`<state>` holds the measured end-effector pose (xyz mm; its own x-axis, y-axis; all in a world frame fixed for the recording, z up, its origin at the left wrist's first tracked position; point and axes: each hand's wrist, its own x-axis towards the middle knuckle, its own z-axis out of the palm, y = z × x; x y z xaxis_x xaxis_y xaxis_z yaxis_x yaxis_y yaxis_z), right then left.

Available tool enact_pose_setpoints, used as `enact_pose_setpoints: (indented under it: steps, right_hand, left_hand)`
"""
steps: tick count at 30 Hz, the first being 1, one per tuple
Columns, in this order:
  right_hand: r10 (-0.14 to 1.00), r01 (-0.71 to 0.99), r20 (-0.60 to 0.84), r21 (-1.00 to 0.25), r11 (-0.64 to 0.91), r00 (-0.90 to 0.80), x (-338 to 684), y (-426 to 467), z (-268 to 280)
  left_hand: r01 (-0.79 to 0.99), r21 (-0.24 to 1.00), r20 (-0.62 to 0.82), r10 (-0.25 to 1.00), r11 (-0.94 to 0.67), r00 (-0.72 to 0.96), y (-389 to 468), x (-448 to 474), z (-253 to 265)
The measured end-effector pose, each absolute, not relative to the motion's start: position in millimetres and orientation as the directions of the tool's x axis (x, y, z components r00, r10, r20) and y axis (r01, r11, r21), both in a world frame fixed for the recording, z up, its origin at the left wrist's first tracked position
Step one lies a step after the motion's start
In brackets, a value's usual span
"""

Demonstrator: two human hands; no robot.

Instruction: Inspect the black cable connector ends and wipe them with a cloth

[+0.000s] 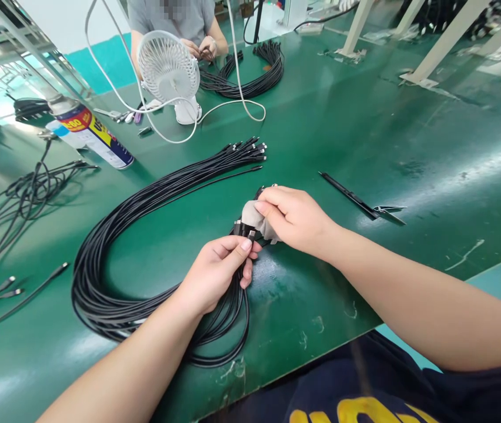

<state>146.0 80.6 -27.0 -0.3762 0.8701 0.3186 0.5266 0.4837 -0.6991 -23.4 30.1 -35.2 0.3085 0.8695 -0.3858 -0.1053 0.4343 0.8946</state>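
My left hand [221, 264] is closed on a black cable, its thumb against the cable's small connector [251, 235]. Just beyond it, my right hand [297, 220] pinches a light grey cloth [253, 214] that lies close to the connector ends. A large bundle of black cables [100, 252] curves round on the green table, with one set of connector ends fanned out at the back and the other end running under my left hand. Part of the cable ends behind the cloth and my fingers is hidden.
Right of my hands lie a black pen [347, 195] and metal tweezers [390, 212]. A spray can [94, 135] and a white fan [169, 70] stand at the back left. Loose cables [34, 194] lie left. Across the table [321, 135] a person handles another cable bundle [250, 82].
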Motion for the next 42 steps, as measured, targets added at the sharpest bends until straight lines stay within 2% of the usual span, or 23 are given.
enact_pose_setpoints:
  steps: [4,7,13,18,22,24,27,31,34,42]
  right_hand:
    - [0.844,0.294,0.168,-0.888,0.354,-0.51,150,78,-17]
    - [0.79,0.184,0.057,-0.96,0.212,-0.611,152,79,-19]
    - [0.736,0.07,-0.064,-0.997,-0.023,-0.674,156,87,-34]
    - [0.789,0.074,-0.088,-0.996,-0.053,-0.609,151,86,-38]
    - [0.836,0.186,-0.091,-0.983,0.013,-0.541,147,82,-32]
    - [0.849,0.233,-0.043,-0.968,0.095,-0.526,146,79,-27]
    - [0.845,0.272,0.139,-0.909,0.315,-0.516,145,75,-24]
    - [0.774,0.32,0.397,-0.745,0.586,-0.493,142,71,-27]
    - [0.73,0.353,0.448,-0.665,0.658,-0.516,141,68,-29]
    - [0.674,0.422,0.51,-0.53,0.736,-0.534,146,71,-28]
  left_hand:
    - [-0.104,0.903,-0.369,0.875,0.418,0.313,30,-24,-36]
    - [-0.112,0.901,-0.366,0.875,0.418,0.318,30,-24,-37]
    - [-0.089,0.914,-0.347,0.879,0.395,0.327,30,-24,-38]
    - [-0.092,0.915,-0.343,0.875,0.394,0.341,32,-24,-40]
    - [-0.118,0.916,-0.334,0.893,0.382,0.301,30,-23,-39]
    - [-0.142,0.919,-0.319,0.905,0.368,0.28,29,-23,-38]
    - [-0.162,0.913,-0.322,0.905,0.375,0.279,27,-23,-38]
    - [-0.182,0.896,-0.342,0.892,0.404,0.295,28,-24,-36]
    - [-0.189,0.892,-0.338,0.884,0.41,0.322,29,-24,-34]
    - [-0.199,0.894,-0.323,0.886,0.401,0.333,30,-24,-37]
